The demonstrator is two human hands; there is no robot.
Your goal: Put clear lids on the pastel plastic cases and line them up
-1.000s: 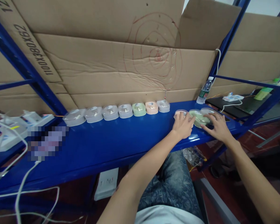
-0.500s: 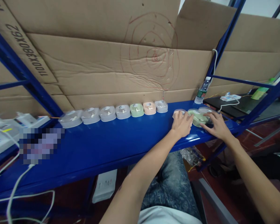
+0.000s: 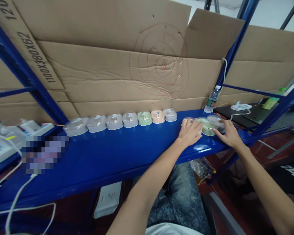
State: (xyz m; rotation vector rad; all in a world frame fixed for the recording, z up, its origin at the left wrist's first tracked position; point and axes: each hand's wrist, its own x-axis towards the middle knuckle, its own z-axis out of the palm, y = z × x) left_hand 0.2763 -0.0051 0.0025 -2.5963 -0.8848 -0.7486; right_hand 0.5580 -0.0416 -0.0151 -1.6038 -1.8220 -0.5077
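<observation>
On the blue shelf at the right, three small lidded plastic boxes stand close together. My left hand lies palm down with its fingers curled over the pale box, which it mostly covers; the fingertips reach the green box in the middle. My right hand has its thumb at the green box's front right edge and its fingers over the grey box on the right. Along the cardboard, several more such boxes form a row, among them a green one, a peach one and a grey one.
A water bottle stands behind the boxes by the blue post. The cardboard backs the shelf. White cables and a power strip lie at the left. A black surface adjoins at the right.
The view has tilted slightly upward. Both hands stay at the same three boxes; the left fingers have drawn back a little from the green box.
</observation>
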